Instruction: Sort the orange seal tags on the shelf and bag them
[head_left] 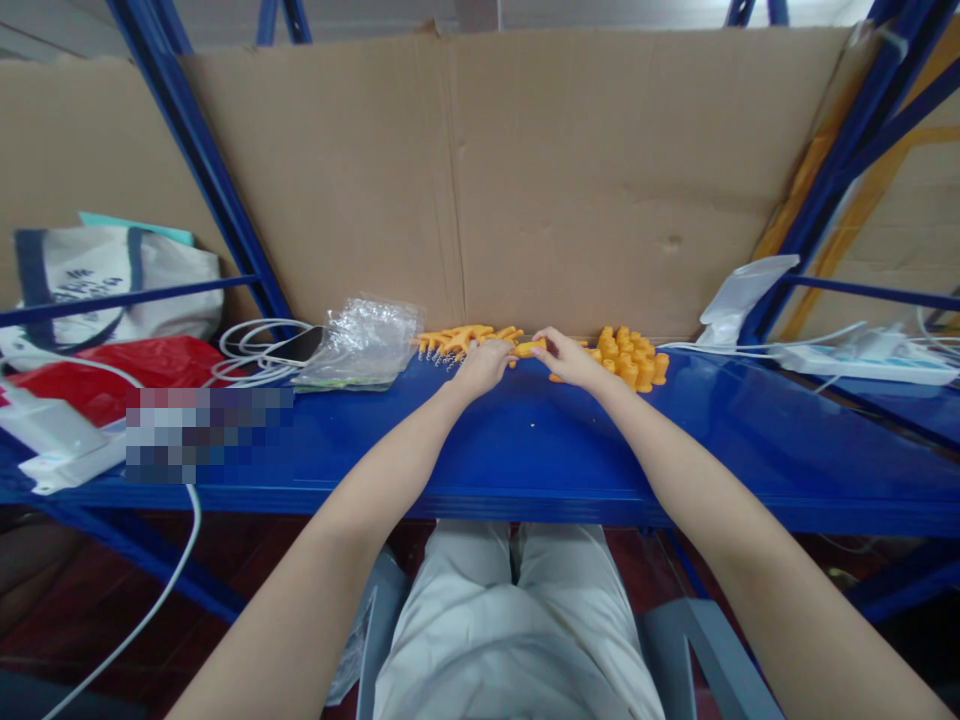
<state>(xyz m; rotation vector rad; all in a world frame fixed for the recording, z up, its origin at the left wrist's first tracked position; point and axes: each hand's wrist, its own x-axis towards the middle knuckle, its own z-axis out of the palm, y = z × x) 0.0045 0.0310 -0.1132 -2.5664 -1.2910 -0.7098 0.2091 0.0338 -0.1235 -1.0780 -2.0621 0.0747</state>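
Both hands meet over the back of the blue table, their fingers closed around a small yellow-orange plastic piece (pixel 529 349). My left hand (pixel 484 368) has its fingertips at the left end of the piece. From the other side, my right hand (pixel 568 358) pinches it between thumb and fingers. Just left of my left hand lies a heap of orange pieces with curly metal parts (pixel 450 343); their exact kind is too small to tell. Beside my right hand, several rounded orange pieces (pixel 630 357) stand close together. My fingers partly hide the held piece.
Clear plastic bags (pixel 367 335) lie left of the orange heap, near a coiled white cable (pixel 251 350) and a red bag (pixel 112 375). A cardboard sheet (pixel 562 180) backs the blue tabletop (pixel 540 450). A white power strip (pixel 870 363) lies at the right.
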